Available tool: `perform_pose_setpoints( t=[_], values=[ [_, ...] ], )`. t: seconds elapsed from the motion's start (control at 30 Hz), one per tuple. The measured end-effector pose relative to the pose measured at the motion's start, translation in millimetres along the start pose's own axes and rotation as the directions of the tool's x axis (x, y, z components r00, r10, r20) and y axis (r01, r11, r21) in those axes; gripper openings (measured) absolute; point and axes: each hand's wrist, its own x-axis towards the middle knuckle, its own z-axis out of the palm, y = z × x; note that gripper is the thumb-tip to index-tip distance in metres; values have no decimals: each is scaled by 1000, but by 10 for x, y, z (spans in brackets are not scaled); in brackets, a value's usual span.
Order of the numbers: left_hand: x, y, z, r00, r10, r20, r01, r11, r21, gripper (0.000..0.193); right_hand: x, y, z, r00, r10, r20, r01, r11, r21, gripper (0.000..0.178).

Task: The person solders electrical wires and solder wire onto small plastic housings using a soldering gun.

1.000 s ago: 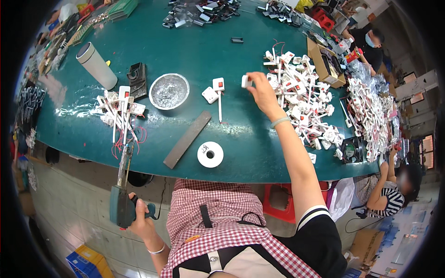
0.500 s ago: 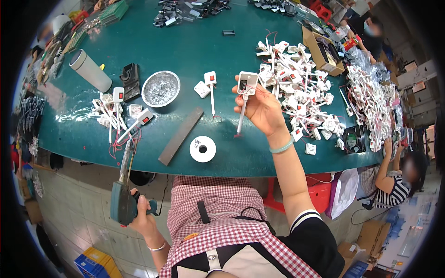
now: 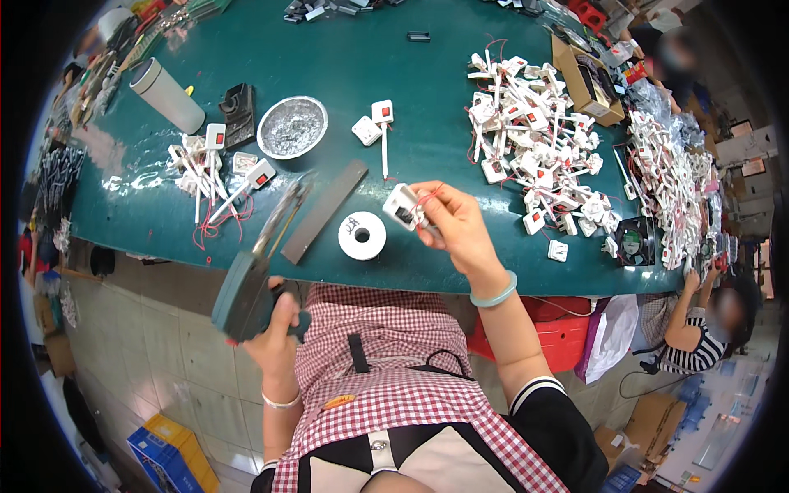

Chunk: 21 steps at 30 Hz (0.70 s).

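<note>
Here both hands grip: left (image 3: 278, 322) raises soldering gun (image 3: 246, 283), right (image 3: 456, 230) switch (image 3: 403, 207).

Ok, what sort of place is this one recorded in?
Likely a small electronics assembly workshop: a green workbench with piles of white switch parts trailing red wires, a solder wire spool, and a soldering gun in the left hand.

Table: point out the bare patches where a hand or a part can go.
Bare table lies between the foil bowl and the far clutter, and along the near edge right of the solder spool. Crowded: the switch pile at right, the wired switches at left.
</note>
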Motion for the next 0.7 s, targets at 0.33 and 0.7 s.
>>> perform_pose_setpoints(
  t=[0.33, 0.7],
  values=[
    [122, -141, 616, 994, 11, 104, -23, 993, 116, 28, -312, 250, 335, 985, -41, 169, 53, 996, -68, 23],
    [91, -187, 362, 997, -78, -23, 79, 996, 49, 33, 242, 283, 46, 884, -461, -83, 317, 720, -617, 21]
  ],
)
